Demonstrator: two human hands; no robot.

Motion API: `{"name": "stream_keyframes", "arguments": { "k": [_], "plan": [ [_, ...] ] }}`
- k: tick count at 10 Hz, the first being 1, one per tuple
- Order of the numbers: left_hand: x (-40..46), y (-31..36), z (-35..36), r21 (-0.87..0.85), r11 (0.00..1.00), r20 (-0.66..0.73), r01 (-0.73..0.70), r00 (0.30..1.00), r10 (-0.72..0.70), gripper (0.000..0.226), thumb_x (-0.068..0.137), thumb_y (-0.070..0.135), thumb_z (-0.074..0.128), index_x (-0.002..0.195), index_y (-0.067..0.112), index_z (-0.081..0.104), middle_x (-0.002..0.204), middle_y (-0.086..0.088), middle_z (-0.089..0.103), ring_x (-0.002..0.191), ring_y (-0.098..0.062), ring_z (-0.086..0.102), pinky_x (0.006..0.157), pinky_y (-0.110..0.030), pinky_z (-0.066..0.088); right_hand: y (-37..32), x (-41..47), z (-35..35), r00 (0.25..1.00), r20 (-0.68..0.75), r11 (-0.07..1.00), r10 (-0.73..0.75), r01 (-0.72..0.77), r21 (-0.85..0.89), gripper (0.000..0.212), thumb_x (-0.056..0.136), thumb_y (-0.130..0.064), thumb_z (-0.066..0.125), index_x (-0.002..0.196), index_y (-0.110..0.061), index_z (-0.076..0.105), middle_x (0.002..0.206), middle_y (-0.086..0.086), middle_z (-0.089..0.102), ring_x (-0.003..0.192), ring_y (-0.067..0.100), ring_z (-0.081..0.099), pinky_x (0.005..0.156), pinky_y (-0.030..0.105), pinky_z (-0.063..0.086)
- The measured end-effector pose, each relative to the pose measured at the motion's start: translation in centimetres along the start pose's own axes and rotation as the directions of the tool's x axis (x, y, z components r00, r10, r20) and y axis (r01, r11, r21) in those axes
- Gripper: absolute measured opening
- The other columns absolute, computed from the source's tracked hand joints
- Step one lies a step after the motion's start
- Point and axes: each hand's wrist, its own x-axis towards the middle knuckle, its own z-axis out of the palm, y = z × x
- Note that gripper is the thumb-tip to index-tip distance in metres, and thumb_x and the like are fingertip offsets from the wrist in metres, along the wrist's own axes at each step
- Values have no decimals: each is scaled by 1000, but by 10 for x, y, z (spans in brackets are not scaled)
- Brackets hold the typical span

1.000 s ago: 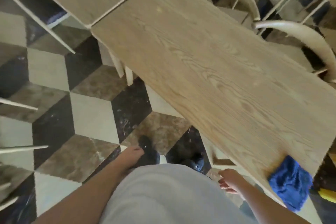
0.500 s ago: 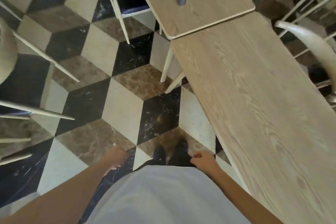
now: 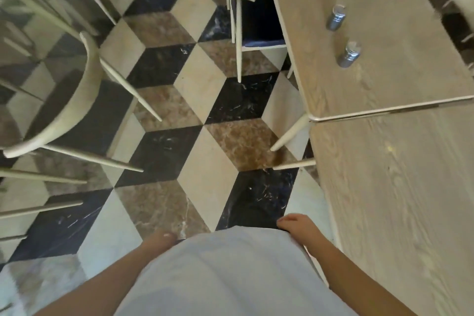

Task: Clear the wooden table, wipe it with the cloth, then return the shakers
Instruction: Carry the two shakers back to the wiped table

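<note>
Two shakers point(image 3: 343, 36) stand upright on the adjoining tabletop point(image 3: 400, 64), beyond the seam from the wooden tabletop point(image 3: 400, 200); probably parked there to free the wiped surface. Cloth not in view. Left hand point(image 3: 159, 238) and right hand point(image 3: 295, 226) hang nearer the body than the seam, fingers loosely curled, holding nothing.

Two shakers point(image 3: 343, 36) stand well apart on the far table point(image 3: 400, 79), which abuts the near wooden table point(image 3: 400, 200) at right. Chairs point(image 3: 77, 100) stand left, across the floor point(image 3: 205, 161).
</note>
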Motion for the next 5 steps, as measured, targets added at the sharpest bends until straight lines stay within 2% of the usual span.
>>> {"name": "stream_keyframes", "arguments": {
  "k": [1,2,3,4,5],
  "plan": [
    [3,70,-33,-81,996,-119,-38,993,28,31,93,12,57,124,4,61,109,-15,68,80,-23,65,65,-28,53,-53,30,-39,999,38,998,19,-16,-58,10,87,-20,70,96,-21,74,95,-4,68,90,13,64,86,29,55],
    [11,161,-73,15,993,-76,-116,990,117,11,93,12,54,99,11,64,102,-12,69,78,-22,63,67,-28,55,-104,62,-88,996,39,989,80,-74,-132,10,88,-12,65,94,-19,67,96,2,68,85,15,63,81,31,54],
    [-31,247,-83,-52,966,-79,-253,965,249,13,96,15,52,89,14,63,84,-7,63,68,-18,58,63,-28,51,-134,82,-117,997,31,997,70,-72,39,8,93,-7,61,89,-11,66,85,5,65,63,11,63,60,23,50],
    [-19,290,-83,49,938,-29,-342,939,344,17,98,24,52,108,17,64,97,-5,68,86,-22,66,74,-30,55,-176,95,-140,997,-36,980,63,-55,192,12,95,-1,59,88,2,68,68,9,58,40,8,49,40,14,36],
    [-2,326,-99,407,799,163,-443,896,414,23,96,28,54,117,24,63,111,4,65,103,-16,63,91,-30,52,-193,107,-142,991,-71,980,115,-101,171,10,93,-4,63,86,-3,70,68,8,59,47,12,49,39,15,34]
  ]
}}
